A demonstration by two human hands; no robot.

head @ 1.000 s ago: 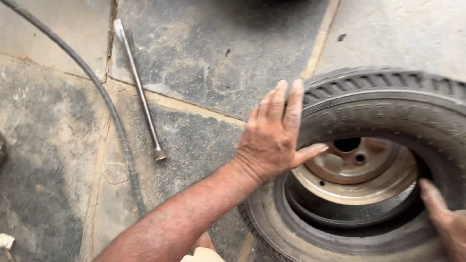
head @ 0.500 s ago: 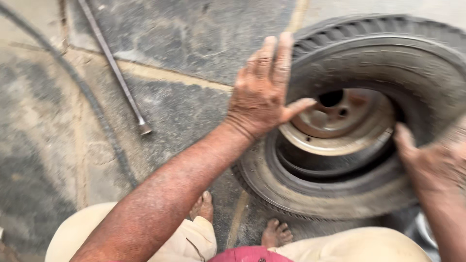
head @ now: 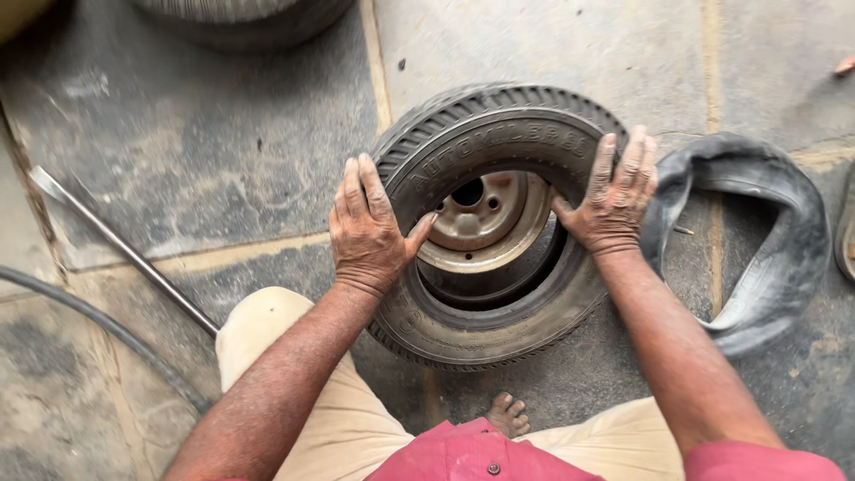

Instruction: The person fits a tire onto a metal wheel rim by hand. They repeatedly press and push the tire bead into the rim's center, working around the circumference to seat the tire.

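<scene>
A small black tyre [head: 481,134] with a rusty steel wheel rim [head: 485,218] inside it is tilted up off the stone floor, its lower edge resting near my bare foot [head: 508,414]. My left hand [head: 367,227] presses flat on the tyre's left sidewall, thumb hooked over the inner edge. On the right sidewall my right hand [head: 614,191] grips the same way, thumb inside the opening. The rim sits loose and askew within the tyre.
A limp black inner tube [head: 766,223] lies on the floor right of the tyre. A long metal bar [head: 120,249] and a dark hose [head: 98,325] lie at the left. Another tyre [head: 240,18] is at the top edge.
The view has pulled back and swung right, so the tyre sits in the middle. My right hand has moved up from the lower sidewall to the upper right sidewall. The inner tube came into view.
</scene>
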